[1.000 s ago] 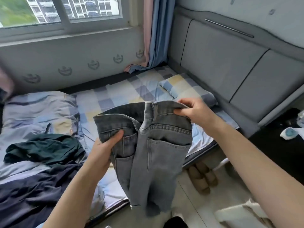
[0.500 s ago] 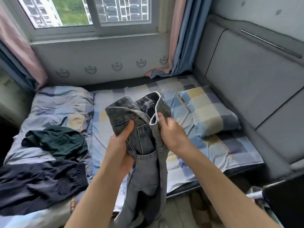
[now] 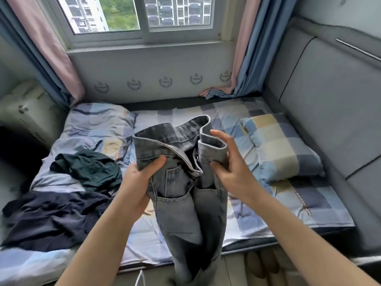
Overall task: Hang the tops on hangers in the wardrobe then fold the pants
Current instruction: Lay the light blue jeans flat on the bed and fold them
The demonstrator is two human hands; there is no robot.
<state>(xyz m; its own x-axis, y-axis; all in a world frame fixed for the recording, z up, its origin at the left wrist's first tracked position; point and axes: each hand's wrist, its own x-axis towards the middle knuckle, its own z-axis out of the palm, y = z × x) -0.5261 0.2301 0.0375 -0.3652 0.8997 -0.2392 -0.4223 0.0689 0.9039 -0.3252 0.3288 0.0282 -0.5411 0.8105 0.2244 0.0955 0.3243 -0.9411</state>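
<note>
Shift since earlier: I saw the view swing left to square up on the bed, and the grey jeans (image 3: 185, 182) came in over the mattress with the waistband spread wider between the hands than half a second before.
Head view, jeans: they hung by the waistband in front of me, above the checked sheet (image 3: 288, 203), legs trailing down past the bed's edge toward the floor, the waist buckled and partly doubled over at the right.
Head view, left hand: my left hand (image 3: 140, 182) gripped the left side of the waistband, thumb pressed on the front near the pocket and fingers curled behind the cloth.
Head view, right hand: my right hand (image 3: 231, 168) pinched the folded right end of the waistband, thumb low on the denim, forefinger reaching up along the folded edge.
Head view, other clothes: a dark green garment (image 3: 90, 170) and a navy garment (image 3: 53, 215) lay crumpled on the left of the bed, well apart from the jeans; a checked pillow (image 3: 282, 147) sat to the right.
Step in hand: I judged this the folding of the pants, at the stage of lining up the waist.
Next move: I reckoned it called for matching the two waist halves so the legs lay one on the other, then laying them flat on the bare sheet.
</note>
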